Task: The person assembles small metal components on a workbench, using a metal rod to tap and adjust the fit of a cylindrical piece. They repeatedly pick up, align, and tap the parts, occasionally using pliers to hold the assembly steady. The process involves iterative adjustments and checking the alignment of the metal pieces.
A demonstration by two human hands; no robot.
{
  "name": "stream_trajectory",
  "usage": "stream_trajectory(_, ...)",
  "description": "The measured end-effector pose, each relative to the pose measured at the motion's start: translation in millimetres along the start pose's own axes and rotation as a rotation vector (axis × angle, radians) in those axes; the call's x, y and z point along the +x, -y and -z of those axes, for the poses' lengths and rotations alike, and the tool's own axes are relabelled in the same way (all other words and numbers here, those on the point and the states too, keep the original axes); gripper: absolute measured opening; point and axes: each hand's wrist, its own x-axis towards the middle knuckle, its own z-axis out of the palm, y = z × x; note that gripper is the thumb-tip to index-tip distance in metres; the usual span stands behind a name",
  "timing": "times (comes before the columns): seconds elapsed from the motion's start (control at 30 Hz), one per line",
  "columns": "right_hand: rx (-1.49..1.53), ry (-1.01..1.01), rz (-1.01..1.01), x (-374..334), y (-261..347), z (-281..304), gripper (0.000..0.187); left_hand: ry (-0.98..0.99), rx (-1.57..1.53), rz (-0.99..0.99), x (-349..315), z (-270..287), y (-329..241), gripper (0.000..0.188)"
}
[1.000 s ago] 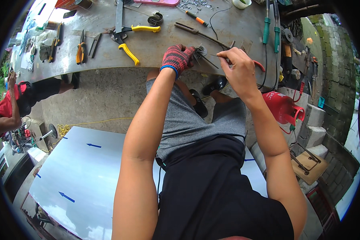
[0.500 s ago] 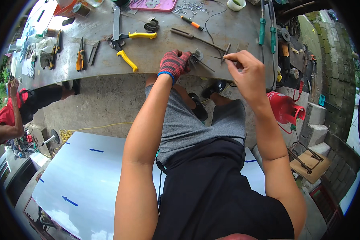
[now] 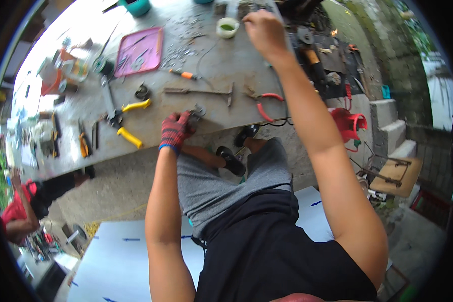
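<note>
My left hand (image 3: pixel 176 131), in a red and black striped glove with a blue cuff, is closed on a small grey metal piece (image 3: pixel 199 110) at the table's near edge. The piece's exact shape is partly hidden by the fingers. My bare right hand (image 3: pixel 267 35) is stretched far out to the table's back right, its fingers bent together beside small dark blocks (image 3: pixel 245 7). Whatever the right fingers hold cannot be made out. Between the hands lie a T-shaped metal tool (image 3: pixel 201 92) and red-handled pliers (image 3: pixel 263 103).
Yellow-handled snips (image 3: pixel 118 121), orange-handled pliers (image 3: pixel 82 141), a pink tray (image 3: pixel 158 50) and a white cup (image 3: pixel 227 28) lie on the metal table (image 3: pixel 151 113). A red gas cylinder (image 3: pixel 345 123) stands to the right. Another person (image 3: pixel 22 206) is at far left.
My right hand has moved from beside the left hand to the back right of the table; the thin rod it held is no longer visible. The view has shifted, while my left hand keeps its piece.
</note>
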Motion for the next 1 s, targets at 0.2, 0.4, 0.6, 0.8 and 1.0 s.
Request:
stream_trajectory(0.2,-0.222,0.201,0.013,3,-8,-23,0.015,0.006,-0.295,0.223,-18,2,-26,0.034)
stream_trajectory(0.4,-0.044,0.103,0.049,-7,-24,-8,0.023,-0.066,-0.285,0.221,-29,4,-38,0.028)
stream_trajectory(0.6,0.189,-0.222,-0.149,-38,-146,69,0.029,-0.065,-0.176,0.208,-39,10,-40,0.03)
stream_trajectory(0.8,-0.333,-0.073,-0.602,-168,-409,63,0.025,-0.073,-0.141,0.263,-45,6,-56,0.029)
stream_trajectory(1.0,-0.566,0.288,-0.815,-224,-505,52,0.048,-0.067,-0.12,0.239,-47,17,-44,0.035)
